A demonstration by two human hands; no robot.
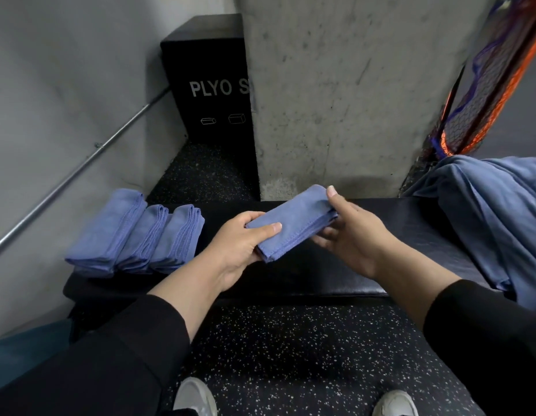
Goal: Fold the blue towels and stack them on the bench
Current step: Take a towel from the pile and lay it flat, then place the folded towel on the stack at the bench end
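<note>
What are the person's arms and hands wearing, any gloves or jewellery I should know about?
Both arms wear long black sleeves, the left sleeve and the right sleeve each pushed up so the forearm is bare below it. The left hand and right hand are bare: no gloves, and no rings, watch or bracelets show. The fingernails look short and unpainted.

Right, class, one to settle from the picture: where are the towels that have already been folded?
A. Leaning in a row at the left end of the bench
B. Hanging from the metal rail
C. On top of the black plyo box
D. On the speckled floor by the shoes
A: the folded towels lean against one another at the left end of the black bench, while both hands hold another folded one above its middle.
</note>
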